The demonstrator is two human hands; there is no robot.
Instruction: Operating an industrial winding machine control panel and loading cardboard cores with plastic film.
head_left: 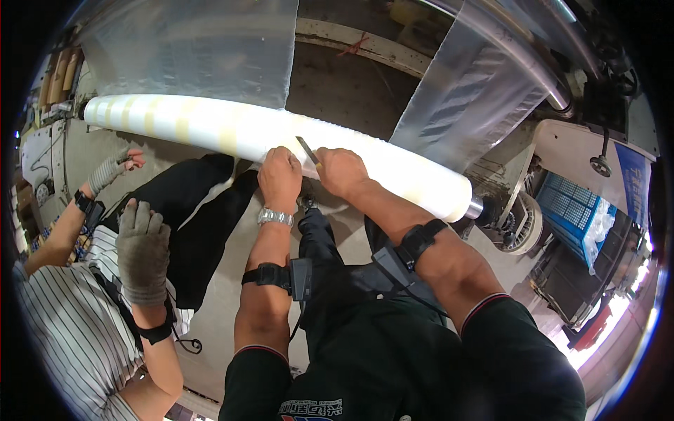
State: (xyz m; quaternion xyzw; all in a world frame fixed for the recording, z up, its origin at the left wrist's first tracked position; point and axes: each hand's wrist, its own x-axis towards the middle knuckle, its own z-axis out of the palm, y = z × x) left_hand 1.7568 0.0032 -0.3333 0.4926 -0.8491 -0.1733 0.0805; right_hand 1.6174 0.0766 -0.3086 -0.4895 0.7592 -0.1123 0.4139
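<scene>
A long white roll of plastic film (263, 130), banded with pale yellow strips, lies across in front of me on a metal shaft (475, 208). My left hand (280, 174) is closed with its fingertips against the near side of the roll; what they pinch, if anything, is hidden. Just to its right, my right hand (342, 172) grips a knife (307, 149), whose dark blade points up and left over the roll's surface. Most of its handle is hidden in my fist. Beyond the roll hang a wide translucent film sheet (189, 52) at left and another film sheet (460, 81) at right.
At left a co-worker in a striped shirt (60, 330) stands close, wearing grey gloves (142, 256), hands off the roll. Metal rollers (523, 52) run at upper right. A blue plastic crate (572, 210) and a handwheel (600, 165) are on the right.
</scene>
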